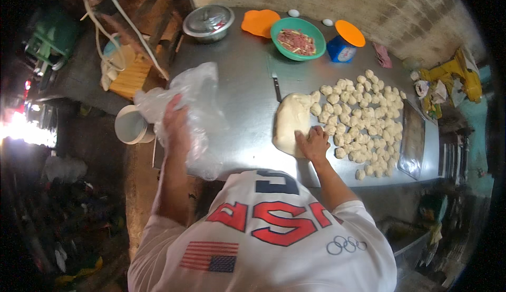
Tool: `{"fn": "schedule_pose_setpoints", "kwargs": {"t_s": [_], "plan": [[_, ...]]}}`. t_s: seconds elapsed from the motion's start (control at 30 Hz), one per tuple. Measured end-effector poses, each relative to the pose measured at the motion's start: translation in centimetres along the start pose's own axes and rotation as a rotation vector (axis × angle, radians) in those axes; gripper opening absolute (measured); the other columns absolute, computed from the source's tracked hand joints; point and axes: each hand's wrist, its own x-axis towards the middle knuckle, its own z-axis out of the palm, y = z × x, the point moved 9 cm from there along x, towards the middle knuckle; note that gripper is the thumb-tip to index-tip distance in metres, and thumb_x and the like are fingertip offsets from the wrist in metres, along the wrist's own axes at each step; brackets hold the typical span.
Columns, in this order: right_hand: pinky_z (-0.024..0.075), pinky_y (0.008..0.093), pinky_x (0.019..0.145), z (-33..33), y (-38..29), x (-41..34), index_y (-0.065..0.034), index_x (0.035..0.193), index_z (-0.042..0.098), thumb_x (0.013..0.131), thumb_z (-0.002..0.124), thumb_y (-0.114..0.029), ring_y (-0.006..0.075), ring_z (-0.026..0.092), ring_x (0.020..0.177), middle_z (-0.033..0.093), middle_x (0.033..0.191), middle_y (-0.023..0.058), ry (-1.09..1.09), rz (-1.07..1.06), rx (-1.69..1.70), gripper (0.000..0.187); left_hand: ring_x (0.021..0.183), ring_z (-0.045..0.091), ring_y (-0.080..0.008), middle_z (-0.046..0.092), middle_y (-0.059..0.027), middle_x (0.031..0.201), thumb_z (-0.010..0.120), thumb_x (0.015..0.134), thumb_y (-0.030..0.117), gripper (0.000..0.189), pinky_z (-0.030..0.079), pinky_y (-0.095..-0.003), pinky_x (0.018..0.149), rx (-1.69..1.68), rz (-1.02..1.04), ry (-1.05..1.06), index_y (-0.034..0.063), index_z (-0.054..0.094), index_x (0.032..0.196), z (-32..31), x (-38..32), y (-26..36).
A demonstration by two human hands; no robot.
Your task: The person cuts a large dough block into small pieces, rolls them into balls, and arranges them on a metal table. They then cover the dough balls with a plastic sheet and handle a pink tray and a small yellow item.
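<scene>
My left hand (176, 124) grips a crumpled clear plastic sheet (203, 114) over the left part of the metal table (241, 94). Against the near right edge of a large smooth slab of dough (290, 122) rests my right hand (315, 145); its fingers are bent, and whether they pinch any dough is hard to see. Many small dough balls (359, 122) lie spread to the right of the slab. Just beyond the slab is a knife (276, 88) with a dark handle.
Along the back stand a lidded metal pot (208, 21), an orange plate (259, 23), a green bowl (296, 54) of shredded filling and a blue scale (340, 50). Two eggs (293, 13) sit by the wall. A white bucket (132, 126) is at the left edge, a flat tray (412, 141) at right.
</scene>
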Motion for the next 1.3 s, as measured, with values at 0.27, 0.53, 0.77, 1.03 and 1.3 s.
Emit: {"fn": "schedule_pose_setpoints", "kwargs": {"t_s": [0.27,0.53,0.77,1.03,1.3], "plan": [[0.0484,0.0458,0.087,-5.1,-7.3,-2.4,-0.0020,0.107,0.067,0.079,0.074,-0.018,0.0386,0.063,0.098,0.067,0.104,0.0181,0.211,-0.432,0.270,0.033,0.100,0.062,-0.0185,0.064,-0.0105,0.113,0.063,0.088,0.000,0.041,0.049,-0.0311,0.094,0.034,0.267,0.097,0.0001,0.056,0.129,-2.8,0.9,7.8],[0.0500,0.0453,0.087,9.0,-23.2,-2.2,-0.0093,0.115,0.070,0.081,0.077,-0.028,0.0335,0.062,0.103,0.067,0.111,0.0134,-0.251,-0.876,0.191,0.039,0.118,0.056,-0.0253,0.057,-0.0160,0.131,0.061,0.091,0.003,0.046,0.046,-0.0389,0.103,0.016,0.244,0.312,-0.0012,0.051,0.135,-11.2,-5.3,11.3],[0.0485,0.0449,0.090,13.0,-30.1,2.7,-0.0155,0.106,0.074,0.083,0.076,-0.031,0.0310,0.062,0.103,0.068,0.108,0.0097,-0.236,-0.656,0.189,0.028,0.115,0.057,-0.0229,0.058,-0.0130,0.129,0.059,0.092,0.004,0.043,0.046,-0.0365,0.102,0.016,0.132,0.498,-0.0009,0.052,0.134,-15.4,-14.4,9.3],[0.0505,0.0484,0.079,11.4,-26.3,5.6,-0.0076,0.090,0.070,0.088,0.061,-0.019,0.0363,0.064,0.089,0.068,0.092,0.0166,0.011,-0.535,0.628,0.015,0.111,0.056,-0.0190,0.060,-0.0103,0.125,0.061,0.091,0.005,0.045,0.045,-0.0322,0.098,0.137,0.149,0.337,0.0020,0.054,0.135,-11.3,-12.3,8.3],[0.0523,0.0448,0.085,-3.4,-2.3,2.0,-0.0045,0.108,0.068,0.086,0.062,-0.010,0.0341,0.062,0.097,0.064,0.103,0.0154,0.234,-0.329,0.203,0.023,0.096,0.057,-0.0118,0.062,-0.0056,0.111,0.063,0.089,0.006,0.044,0.045,-0.0270,0.088,-0.052,0.044,-0.201,0.0032,0.056,0.132,3.4,-7.3,6.2]]}}
